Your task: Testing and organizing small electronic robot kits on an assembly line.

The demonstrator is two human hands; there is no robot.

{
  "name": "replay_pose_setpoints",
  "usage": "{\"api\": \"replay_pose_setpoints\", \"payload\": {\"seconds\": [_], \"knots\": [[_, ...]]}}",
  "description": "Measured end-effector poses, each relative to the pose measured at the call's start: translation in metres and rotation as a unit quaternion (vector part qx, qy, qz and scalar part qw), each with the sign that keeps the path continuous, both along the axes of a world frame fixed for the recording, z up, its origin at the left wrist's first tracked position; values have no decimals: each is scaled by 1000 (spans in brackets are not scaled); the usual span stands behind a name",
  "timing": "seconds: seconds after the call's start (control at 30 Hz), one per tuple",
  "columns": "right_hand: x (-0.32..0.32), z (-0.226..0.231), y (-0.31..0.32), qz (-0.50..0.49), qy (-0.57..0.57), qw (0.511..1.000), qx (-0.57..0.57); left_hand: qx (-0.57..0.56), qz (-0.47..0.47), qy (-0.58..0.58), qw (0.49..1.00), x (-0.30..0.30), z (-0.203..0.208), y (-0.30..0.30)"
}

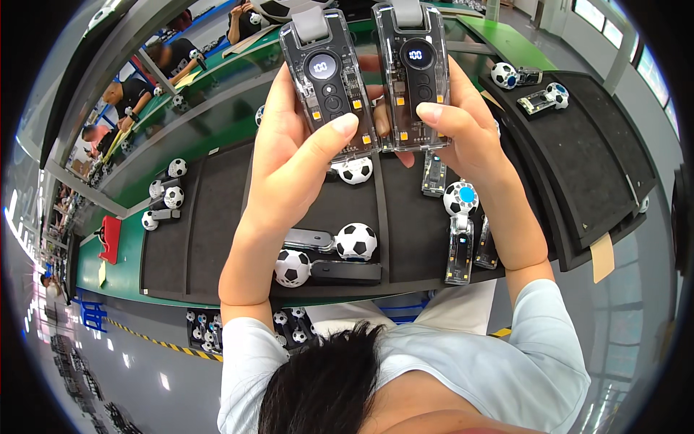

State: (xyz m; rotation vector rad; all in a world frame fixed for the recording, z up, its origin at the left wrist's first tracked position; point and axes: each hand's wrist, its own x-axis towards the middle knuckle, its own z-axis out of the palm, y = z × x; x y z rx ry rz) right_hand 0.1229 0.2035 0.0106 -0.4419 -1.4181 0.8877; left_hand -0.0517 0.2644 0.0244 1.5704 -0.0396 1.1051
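Note:
Held up side by side are two clear-cased handheld electronic devices with circuit boards, round lit displays and buttons. My left hand [288, 155] is closed around the left device [333, 90], thumb on its lower front. Around the right device [413, 72] my right hand [470, 141] is closed, its thumb near the buttons. Each device's grey top end runs up to the picture's edge, where a football-patterned ball shows in part. Below my hands lie similar devices with football-patterned heads [356, 241], some dark side up. One clear device [460, 249] has a blue disc on its ball.
Black foam trays [217, 217] cover much of the green bench [116, 271]. More devices lie at the left [173, 197] and on a raised black tray [593, 137] at the right. A red holder [110, 239] stands far left. Other people [130, 98] work beyond a metal frame.

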Motion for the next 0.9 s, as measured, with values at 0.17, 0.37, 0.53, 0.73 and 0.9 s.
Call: {"api": "replay_pose_setpoints", "payload": {"seconds": [0.17, 0.37, 0.53, 0.73, 0.9], "knots": [[1, 0, 2, -28, -26, 999, 16, -3, -37, 3, 999, -3, 3, 0], [0, -1, 6, -10, -4, 1000, -3, -27, -54, 0, 998, -3, 1, 8], [-9, 1, 2, -43, 39, 998, -39, -37, -5, -12, 999, 2, -1, 5], [-12, -8, 16, -108, 74, 982, -138, -220, -15, 55, 974, -1, -18, 19], [22, 2, -43, -300, 41, 952, -48, -193, 169, -105, 961, -66, 4, 48]]}}
